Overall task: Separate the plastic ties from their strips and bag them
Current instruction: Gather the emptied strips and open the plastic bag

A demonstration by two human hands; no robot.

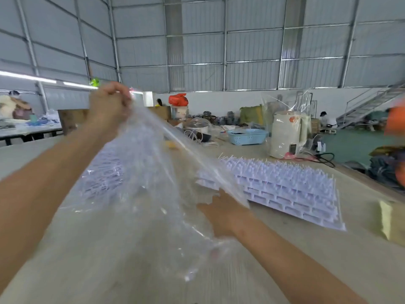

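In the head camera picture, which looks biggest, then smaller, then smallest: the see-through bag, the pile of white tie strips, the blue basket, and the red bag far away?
1. clear plastic bag, though it is nearest the camera
2. stack of white tie strips
3. blue basket
4. red bag, which is farthest away, so its real size is unsure

Corrugated grey metal walls (252,51) on steel framing; strip light (26,76) at left; metal staircase (372,104) at right; green floor (350,141).

Clear, glossy plastic bag (140,183) at centre, pale lilac-white ties (103,174) showing through it. At three o'clock, lilac-white strips (285,185) in a grid pattern on the beige tabletop (306,249). Light blue basket (247,137) at one o'clock.
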